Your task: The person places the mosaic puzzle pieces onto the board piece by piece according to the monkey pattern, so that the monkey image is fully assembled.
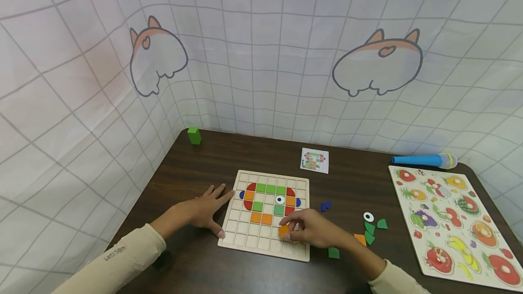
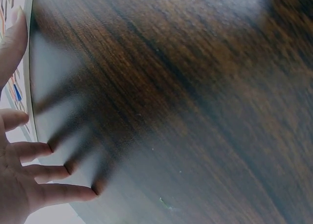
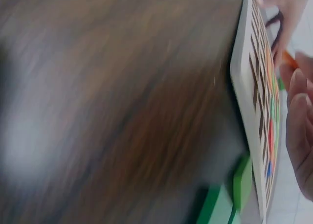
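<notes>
A light wooden grid board (image 1: 237,238) lies on the dark table. Set in its cells are red, green, orange and blue tiles, plus a round eye tile (image 1: 279,200). My left hand (image 1: 202,210) lies along the board's left edge with fingers spread, the thumb on its near left corner; the left wrist view shows the same straight fingers. Over the lower right cells, my right hand (image 1: 313,228) pinches an orange square tile (image 1: 283,231) between thumb and fingers. Two orange tiles (image 1: 267,219) sit in the cells up and left of it.
Behind the board lies a small picture card (image 1: 320,167). To its right are blue pieces (image 1: 325,206), a loose eye tile (image 1: 368,217), several green pieces (image 1: 382,224) and more orange (image 1: 360,239). A fruit puzzle (image 1: 443,239), blue toy microphone (image 1: 421,161) and green block (image 1: 194,135) stand farther out.
</notes>
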Motion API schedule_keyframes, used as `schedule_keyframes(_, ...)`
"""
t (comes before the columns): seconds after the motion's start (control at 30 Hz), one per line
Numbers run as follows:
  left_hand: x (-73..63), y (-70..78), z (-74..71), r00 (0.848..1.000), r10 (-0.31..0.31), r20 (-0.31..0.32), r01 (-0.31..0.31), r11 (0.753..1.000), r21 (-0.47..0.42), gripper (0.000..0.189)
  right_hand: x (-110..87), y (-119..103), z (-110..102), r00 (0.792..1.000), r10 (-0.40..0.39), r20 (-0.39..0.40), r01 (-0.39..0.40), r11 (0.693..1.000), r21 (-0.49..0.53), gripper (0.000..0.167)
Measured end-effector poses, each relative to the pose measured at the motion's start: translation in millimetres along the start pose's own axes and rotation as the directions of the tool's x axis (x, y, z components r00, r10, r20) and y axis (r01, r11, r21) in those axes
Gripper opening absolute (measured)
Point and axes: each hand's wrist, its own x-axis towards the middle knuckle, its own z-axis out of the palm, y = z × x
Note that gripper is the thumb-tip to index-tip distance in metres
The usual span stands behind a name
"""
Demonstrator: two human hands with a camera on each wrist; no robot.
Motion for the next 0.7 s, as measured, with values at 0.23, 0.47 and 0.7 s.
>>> schedule_keyframes(0.23, 0.0, 0.1, 0.0, 1.000, 0.018, 0.006, -0.018, 1.000, -0.008, 0.120, 18.6, -10, 21, 1.000, 0.003, -0.022, -0.004, 1.000, -0.011, 0.026)
schedule_keyframes(0.47, 1.3, -1.0, -0.4, 1.000, 0.028, 0.010, -0.028, 1.000, -0.010, 0.120, 26.3, -17, 36, 0.991, 0.047, -0.123, -0.060, 0.993, -0.102, 0.025)
schedule_keyframes(0.7, 2.1, -2.4, 0.6, 1.000, 0.015, 0.010, -0.015, 1.000, 0.004, 0.120, 27.7, -23, 46, 0.966, 0.111, -0.234, -0.157, 0.969, -0.190, 0.024)
